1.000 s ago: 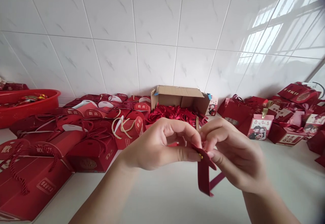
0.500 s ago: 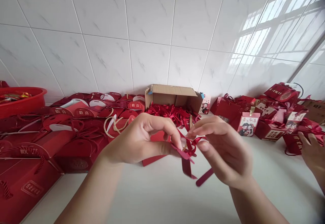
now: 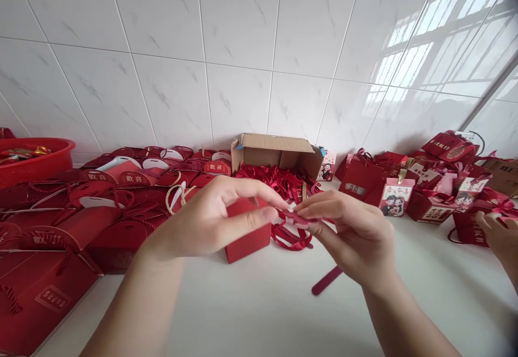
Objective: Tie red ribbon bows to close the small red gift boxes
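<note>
My left hand (image 3: 210, 219) and my right hand (image 3: 352, 233) meet in mid-air above the white counter (image 3: 259, 308). Both pinch a dark red ribbon (image 3: 297, 218) between thumb and fingers; its free end (image 3: 327, 280) hangs down to the right. Just behind my left thumb stands a small red box (image 3: 246, 238), with loose red ribbon loops (image 3: 292, 238) lying beside it.
Many red gift boxes (image 3: 101, 206) with cord handles crowd the left. An open cardboard box (image 3: 279, 152) of red ribbons sits against the tiled wall. Red gift bags (image 3: 404, 190) stand at the right, a red basin (image 3: 32, 160) far left. Another person's hand (image 3: 499, 233) shows at the right edge.
The ribbon, which hung down in a long fold, has been drawn up level between my fingertips. My hands have lowered slightly, uncovering the small red box. The view shifted a little right.
</note>
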The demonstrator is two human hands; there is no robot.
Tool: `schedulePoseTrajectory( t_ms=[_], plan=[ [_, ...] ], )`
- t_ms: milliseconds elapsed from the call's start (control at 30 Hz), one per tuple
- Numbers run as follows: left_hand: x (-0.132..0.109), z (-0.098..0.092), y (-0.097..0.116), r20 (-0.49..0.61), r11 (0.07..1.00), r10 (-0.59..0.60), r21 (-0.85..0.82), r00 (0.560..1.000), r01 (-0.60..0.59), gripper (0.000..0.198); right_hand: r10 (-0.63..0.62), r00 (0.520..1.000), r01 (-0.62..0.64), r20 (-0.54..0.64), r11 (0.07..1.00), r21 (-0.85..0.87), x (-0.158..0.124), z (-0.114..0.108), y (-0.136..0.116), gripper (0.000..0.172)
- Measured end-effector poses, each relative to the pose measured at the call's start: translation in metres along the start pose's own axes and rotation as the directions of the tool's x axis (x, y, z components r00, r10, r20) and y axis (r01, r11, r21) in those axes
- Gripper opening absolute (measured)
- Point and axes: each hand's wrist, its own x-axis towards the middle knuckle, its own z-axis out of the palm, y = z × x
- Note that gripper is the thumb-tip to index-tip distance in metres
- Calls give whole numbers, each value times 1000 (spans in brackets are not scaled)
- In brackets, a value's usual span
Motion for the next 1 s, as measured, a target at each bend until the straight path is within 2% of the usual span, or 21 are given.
schedulePoseTrajectory(
  t_ms=[67,167,267,333,400,500,633,667,800,1000],
  plan=[
    [-3,-12,-6,-120,973,-113,188,986,135,25,70,997,-71,-36,997,-22,-1,-3,4,21],
    [-5,-26,-22,-291,825,-277,416,916,382,46,177,975,-180,-136,984,-9,-3,-7,10,18],
    [0,-30,-42,-270,692,-448,499,852,522,66,204,953,-210,-222,978,-1,-3,-12,14,17],
    [7,-27,-54,-207,707,-486,478,849,522,73,196,941,-206,-276,979,-8,-2,-15,16,17],
    [15,-20,-63,-161,773,-451,420,878,475,73,201,920,-213,-335,977,0,0,-19,18,16],
    [24,-6,-72,-159,864,-376,296,913,407,72,218,883,-221,-415,974,42,2,-26,21,11],
    [34,11,-86,-179,923,-364,65,914,380,86,177,840,-171,-514,983,60,7,-37,25,11],
    [35,13,-89,-185,925,-369,25,911,380,80,161,827,-156,-539,986,54,7,-39,25,12],
    [40,14,-99,-173,914,-403,-19,899,406,34,108,781,-112,-616,993,32,10,-50,26,14],
    [40,17,-96,-169,914,-389,54,906,402,32,148,783,-162,-605,986,31,9,-54,24,13]
  ],
)
